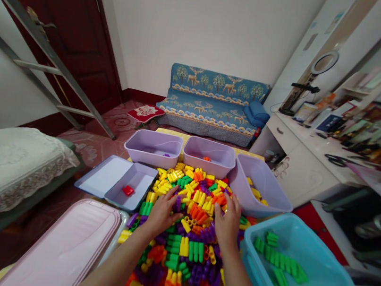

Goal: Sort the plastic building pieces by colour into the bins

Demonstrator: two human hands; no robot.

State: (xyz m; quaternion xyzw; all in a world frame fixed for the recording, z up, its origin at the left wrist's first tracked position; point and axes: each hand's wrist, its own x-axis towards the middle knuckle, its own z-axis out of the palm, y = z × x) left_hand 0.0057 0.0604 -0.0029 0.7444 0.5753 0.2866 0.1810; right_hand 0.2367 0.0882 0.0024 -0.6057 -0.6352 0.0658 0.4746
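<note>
Toy pcs (199, 197) in yellow, green, orange, red & purple lie in a big loose pile across the middle of the worktop (172, 133), some single, some joined in short rows. L hand (162, 211) is on the L side of the pile, fingers apart, thumb set off from the rest, w/ a purple pc (177, 203) btwn thumb & fingers; can't tell if it's gripped. R hand (228, 218) is on the R side, fingers also spread, thumb & index apart over yellow & orange pcs; no firm hold visible. Around the pile: L lilac bin (153, 155) at the far side w/ a bit of purple inside, mid lilac bin (208, 165) next to it w/ orange-red, R lilac bin (271, 198) set at an angle w/ yellow pcs. Blue tub (326, 278), near R, holds green pcs (280, 261), some in a long joined row. Grey-blue box (139, 178), L of pile, has red pcs (128, 190) in it, its lid (103, 174) open flat alongside. Pink lid (69, 249) is near L, on a clear container (115, 234). Beyond the worktop, a blue patterned sofa (210, 105) stands against the wall.
</note>
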